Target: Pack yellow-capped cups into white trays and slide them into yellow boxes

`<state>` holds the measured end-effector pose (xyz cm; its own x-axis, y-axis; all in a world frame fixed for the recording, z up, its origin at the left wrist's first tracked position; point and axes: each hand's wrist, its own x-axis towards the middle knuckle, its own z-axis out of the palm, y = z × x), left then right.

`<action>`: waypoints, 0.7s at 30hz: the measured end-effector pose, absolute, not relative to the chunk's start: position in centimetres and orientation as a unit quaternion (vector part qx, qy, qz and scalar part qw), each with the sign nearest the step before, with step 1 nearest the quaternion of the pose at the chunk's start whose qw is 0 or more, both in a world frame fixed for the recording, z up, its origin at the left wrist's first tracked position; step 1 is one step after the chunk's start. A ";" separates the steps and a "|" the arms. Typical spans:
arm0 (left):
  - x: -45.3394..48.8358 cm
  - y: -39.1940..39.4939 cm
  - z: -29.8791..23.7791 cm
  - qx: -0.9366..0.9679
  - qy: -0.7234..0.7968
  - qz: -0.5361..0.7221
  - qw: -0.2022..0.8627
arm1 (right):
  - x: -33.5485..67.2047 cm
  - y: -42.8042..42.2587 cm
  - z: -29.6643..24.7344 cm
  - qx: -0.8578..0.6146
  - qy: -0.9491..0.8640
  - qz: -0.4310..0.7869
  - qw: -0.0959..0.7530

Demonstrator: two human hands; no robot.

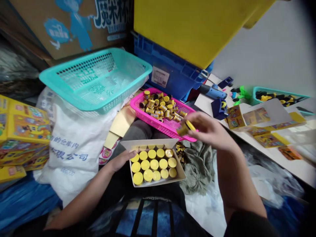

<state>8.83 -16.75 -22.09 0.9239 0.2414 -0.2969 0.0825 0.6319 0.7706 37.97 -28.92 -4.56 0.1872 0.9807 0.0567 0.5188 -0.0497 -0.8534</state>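
Observation:
A small open cardboard box [179, 175] rests on my lap, filled with several small cans with yellow lids [153, 164]. My left hand [120, 160] grips the box's left side, fingers curled on its edge. My right hand [207, 129] hovers above and to the right of the box, closed on one small yellow-lidded can [185, 127]. Just beyond it, a pink basket [138, 102] holds a heap of loose cans [161, 107] of the same kind.
An empty teal basket [96, 79] sits on a white sack [74, 148] at the left. Yellow printed boxes [23, 131] stack at far left. A blue crate [170, 70] under a yellow lid is behind. The table [291, 164] at right carries printed cards, a blue tool and a teal tray.

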 end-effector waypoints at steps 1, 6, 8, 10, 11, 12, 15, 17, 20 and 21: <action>8.8 -16.6 -22.3 0.432 0.208 0.045 0.876 | 36.8 -30.6 -3.5 -0.642 -0.576 0.321 0.391; 9.1 -15.9 -22.9 0.473 0.266 0.070 0.837 | 32.2 -35.0 -2.1 -0.549 -0.714 0.335 0.277; 9.3 -15.9 -22.6 0.468 0.241 0.053 0.849 | 31.9 -35.7 -2.5 -0.527 -0.723 0.325 0.308; 9.2 -16.1 -22.2 0.451 0.210 0.033 0.867 | 32.1 -36.2 -2.7 -0.509 -0.712 0.318 0.366; 9.2 -16.3 -22.1 0.442 0.199 0.028 0.874 | 32.1 -36.4 -2.7 -0.499 -0.710 0.317 0.382; 9.1 -16.4 -22.0 0.435 0.190 0.025 0.880 | 32.0 -36.5 -2.7 -0.495 -0.715 0.317 0.379; 8.9 -16.6 -22.3 0.440 0.184 0.028 0.879 | 30.7 -35.9 -3.4 -0.516 -0.756 0.291 0.278; 8.8 -16.5 -22.6 0.445 0.179 0.031 0.877 | 29.4 -35.0 -4.8 -0.539 -0.777 0.262 0.193; 8.9 -16.4 -22.8 0.446 0.169 0.036 0.878 | 28.0 -33.5 -7.4 -0.554 -0.790 0.246 0.092; 8.9 -16.4 -22.8 0.445 0.167 0.036 0.879 | 27.7 -33.2 -8.0 -0.556 -0.791 0.246 0.070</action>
<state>8.94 -16.37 -22.84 0.9414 0.2120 -0.2625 0.0861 0.6012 0.7945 27.68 -33.18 -8.04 -0.3720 0.9139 -0.1625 0.8449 0.2608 -0.4670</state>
